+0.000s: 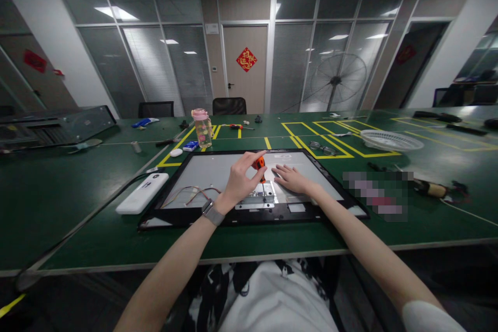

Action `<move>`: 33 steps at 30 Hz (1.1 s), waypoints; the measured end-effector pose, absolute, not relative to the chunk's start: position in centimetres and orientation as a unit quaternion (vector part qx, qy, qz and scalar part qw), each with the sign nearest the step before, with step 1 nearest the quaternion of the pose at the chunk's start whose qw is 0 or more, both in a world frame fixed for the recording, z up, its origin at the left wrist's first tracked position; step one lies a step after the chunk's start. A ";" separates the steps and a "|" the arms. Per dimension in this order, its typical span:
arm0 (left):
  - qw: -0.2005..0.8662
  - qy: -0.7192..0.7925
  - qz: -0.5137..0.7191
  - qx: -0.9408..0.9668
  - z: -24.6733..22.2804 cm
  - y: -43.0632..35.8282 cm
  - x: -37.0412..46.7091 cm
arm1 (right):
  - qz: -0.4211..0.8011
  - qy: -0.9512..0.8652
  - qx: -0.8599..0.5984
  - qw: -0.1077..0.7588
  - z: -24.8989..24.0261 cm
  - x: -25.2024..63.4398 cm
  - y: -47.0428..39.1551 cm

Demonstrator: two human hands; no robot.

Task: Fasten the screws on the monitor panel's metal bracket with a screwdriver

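My left hand (241, 179), with a watch on its wrist, grips an orange and black screwdriver (259, 163) held upright over a metal bracket (257, 198). The bracket lies near the front middle of a flat grey panel with a black frame (330, 181). Fingers spread, my right hand (291, 179) rests flat on the panel just right of the tool. Thin wires (192, 192) lie on the panel left of the bracket. The screwdriver's tip is too small to make out.
Left of the panel lies a white power bank (143, 193). Behind it stand a pink-lidded bottle (202, 128) and a blue box (190, 146). A second screwdriver (237, 127), glasses (322, 148) and a white basket (391, 140) are farther back. A computer case (58, 129) sits far left.
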State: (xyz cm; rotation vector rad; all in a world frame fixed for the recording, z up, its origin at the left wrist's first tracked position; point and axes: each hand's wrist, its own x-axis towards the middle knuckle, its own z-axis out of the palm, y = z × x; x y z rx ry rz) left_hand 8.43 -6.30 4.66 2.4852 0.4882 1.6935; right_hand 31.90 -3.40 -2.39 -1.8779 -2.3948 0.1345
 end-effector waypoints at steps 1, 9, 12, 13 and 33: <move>0.046 0.160 0.555 0.815 4.6 -6.3 8.4 | 0.042 -0.786 -0.615 0.049 -2.4 31.9 -3.4; 0.168 0.185 0.594 0.765 4.9 -5.3 8.0 | 0.045 -0.785 -0.617 0.043 -2.3 31.9 -3.4; 0.286 0.220 0.628 0.690 5.4 -4.0 6.7 | 0.050 -0.784 -0.617 0.044 -2.2 31.9 -3.5; 0.306 0.236 0.638 0.666 5.5 -3.6 6.1 | 0.052 -0.784 -0.616 0.045 -2.2 31.9 -3.5; 0.175 0.304 0.648 0.676 3.0 -2.9 3.1 | 0.047 -0.786 -0.615 0.038 -2.1 31.9 -3.6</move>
